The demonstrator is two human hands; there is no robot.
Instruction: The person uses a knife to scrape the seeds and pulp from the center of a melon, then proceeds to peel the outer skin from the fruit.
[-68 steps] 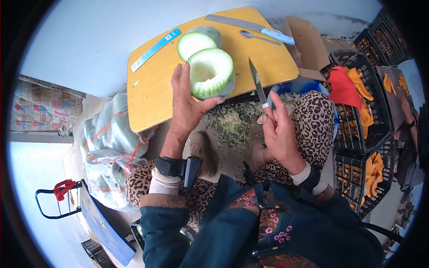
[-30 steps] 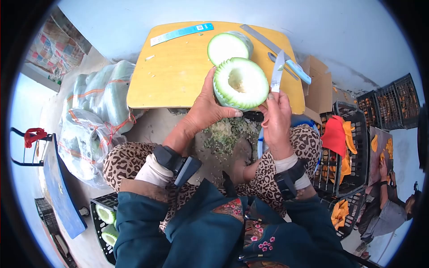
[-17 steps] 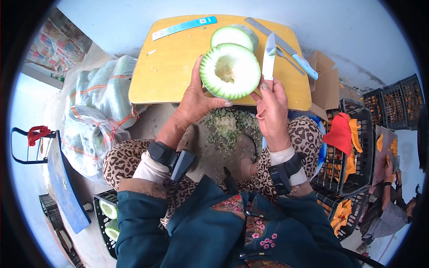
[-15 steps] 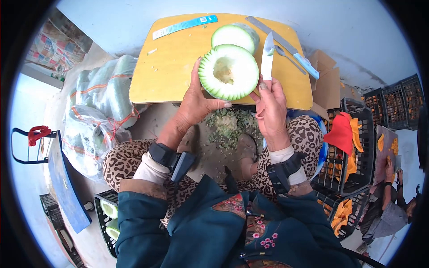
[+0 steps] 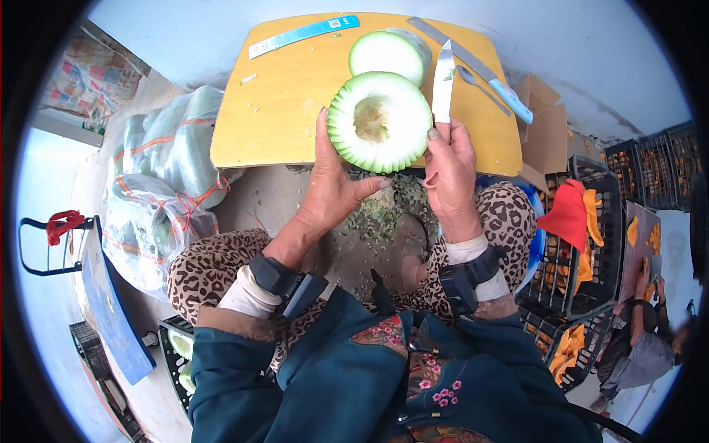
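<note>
A winter melon piece [image 5: 402, 118] with pale flesh, a hollow, stringy centre and a notched green rim faces me at the table's front edge. My left hand [image 5: 329, 184] cups its left and lower side, fingers along the rim and thumb spread below. In my right hand [image 5: 452, 162] is a knife [image 5: 443, 85], its handle wrapped by the fingers and its blade pointing up, away from me. That hand's thumb is close to the melon's right rim. Behind stands another cut winter melon [image 5: 384, 55], its smooth white face toward me.
On the yellow table [image 5: 288, 111] lie a blue-white sleeve [image 5: 303, 37], a long blue-handled knife [image 5: 473, 63] and a spoon [image 5: 484, 90]. Wrapped melons [image 5: 170, 148] stand left. Crates [image 5: 583, 288] with orange pieces are at right, near another person [image 5: 642, 354]. Peelings [image 5: 369, 210] litter the floor.
The winter melon piece has shifted slightly toward me, and the left thumb has moved down a little. The knife stays upright in my right hand. The view has shifted slightly.
</note>
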